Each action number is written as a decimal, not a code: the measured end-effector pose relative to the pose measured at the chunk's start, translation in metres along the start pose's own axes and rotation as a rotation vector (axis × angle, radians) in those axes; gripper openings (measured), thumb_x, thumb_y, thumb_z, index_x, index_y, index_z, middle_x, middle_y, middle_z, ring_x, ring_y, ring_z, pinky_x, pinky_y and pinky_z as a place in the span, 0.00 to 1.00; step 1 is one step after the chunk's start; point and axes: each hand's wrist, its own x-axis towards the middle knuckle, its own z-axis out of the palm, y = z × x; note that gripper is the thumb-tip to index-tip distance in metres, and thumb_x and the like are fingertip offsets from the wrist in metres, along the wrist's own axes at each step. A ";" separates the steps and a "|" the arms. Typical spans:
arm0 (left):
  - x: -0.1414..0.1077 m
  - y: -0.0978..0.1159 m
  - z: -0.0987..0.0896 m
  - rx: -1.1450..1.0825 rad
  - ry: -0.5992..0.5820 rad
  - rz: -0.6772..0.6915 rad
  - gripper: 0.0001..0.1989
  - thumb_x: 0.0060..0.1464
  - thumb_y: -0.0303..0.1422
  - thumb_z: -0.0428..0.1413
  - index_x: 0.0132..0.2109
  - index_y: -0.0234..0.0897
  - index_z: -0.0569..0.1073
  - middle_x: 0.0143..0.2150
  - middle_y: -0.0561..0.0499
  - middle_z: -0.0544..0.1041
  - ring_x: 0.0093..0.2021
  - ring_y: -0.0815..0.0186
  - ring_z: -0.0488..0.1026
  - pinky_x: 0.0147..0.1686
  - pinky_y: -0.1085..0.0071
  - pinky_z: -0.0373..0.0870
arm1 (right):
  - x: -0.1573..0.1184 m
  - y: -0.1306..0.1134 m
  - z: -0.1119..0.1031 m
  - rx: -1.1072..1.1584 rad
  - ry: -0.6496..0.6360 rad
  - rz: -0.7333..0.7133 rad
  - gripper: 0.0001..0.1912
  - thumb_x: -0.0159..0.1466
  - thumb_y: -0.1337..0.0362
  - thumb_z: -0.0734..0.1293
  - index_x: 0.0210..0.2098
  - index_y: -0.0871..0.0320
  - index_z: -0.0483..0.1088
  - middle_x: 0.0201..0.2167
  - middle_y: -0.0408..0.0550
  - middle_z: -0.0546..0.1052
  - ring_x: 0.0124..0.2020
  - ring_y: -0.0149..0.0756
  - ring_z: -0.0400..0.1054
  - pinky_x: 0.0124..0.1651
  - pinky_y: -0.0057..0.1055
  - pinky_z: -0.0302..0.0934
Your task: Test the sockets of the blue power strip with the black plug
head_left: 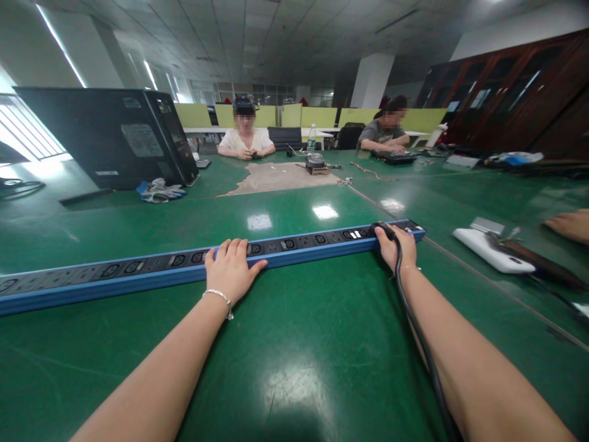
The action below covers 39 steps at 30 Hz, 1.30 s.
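A long blue power strip (306, 250) with a black face and several sockets lies across the green table, running out of view at the left. My left hand (232, 267) is closed over the strip near its visible middle, fingers on the far side and thumb along the near edge. Close to the strip's right end, my right hand (394, 245) grips a black plug (381, 229) at the socket face. Fingers hide part of the plug, so how deep it sits cannot be told. From it a black cable (416, 334) runs down along my right forearm.
A black computer case (115, 138) stands at the left, with work gloves (160, 191) before it. Two people sit across the green table (294, 344). On the right lie a white device (494, 250) and another person's hand (570, 224). A bottle (311, 139) stands at the back.
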 end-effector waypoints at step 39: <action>0.000 0.000 -0.001 0.004 -0.021 -0.005 0.32 0.55 0.53 0.43 0.59 0.37 0.62 0.59 0.40 0.67 0.60 0.51 0.58 0.57 0.50 0.49 | 0.017 0.033 -0.011 0.001 0.007 0.041 0.21 0.59 0.53 0.59 0.41 0.57 0.75 0.41 0.53 0.77 0.50 0.47 0.65 0.56 0.46 0.56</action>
